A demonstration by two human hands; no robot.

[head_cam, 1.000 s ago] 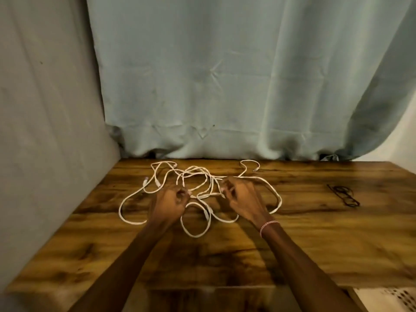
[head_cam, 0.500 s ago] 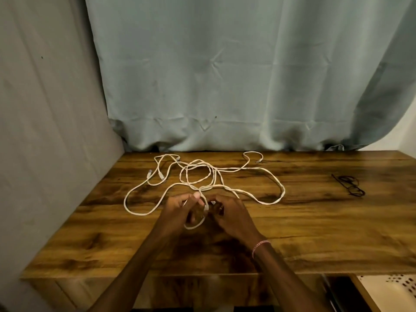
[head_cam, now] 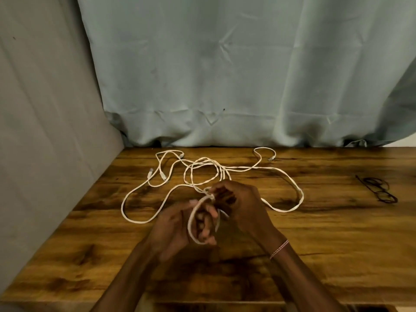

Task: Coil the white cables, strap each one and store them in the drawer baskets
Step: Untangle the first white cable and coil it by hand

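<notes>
White cables (head_cam: pixel 290 183) lie tangled in loose loops across the far half of the wooden table (head_cam: pixel 326 239). One loop is wound round the fingers of my left hand (head_cam: pixel 177 226), which holds it just above the table. My right hand (head_cam: pixel 243 206) pinches the same cable at the top of that loop, right beside the left fingers. Several connector ends (head_cam: pixel 162 175) lie free at the back left. The drawer baskets are out of sight.
Black straps (head_cam: pixel 379 190) lie on the table at the right. A grey-blue curtain (head_cam: pixel 225 75) hangs behind the table and a grey wall (head_cam: pixel 45 120) closes the left side. The table's front edge runs along the bottom of the view.
Both hands drew back from the tangle toward me and came together. A length of cable came with them and now loops round my left fingers.
</notes>
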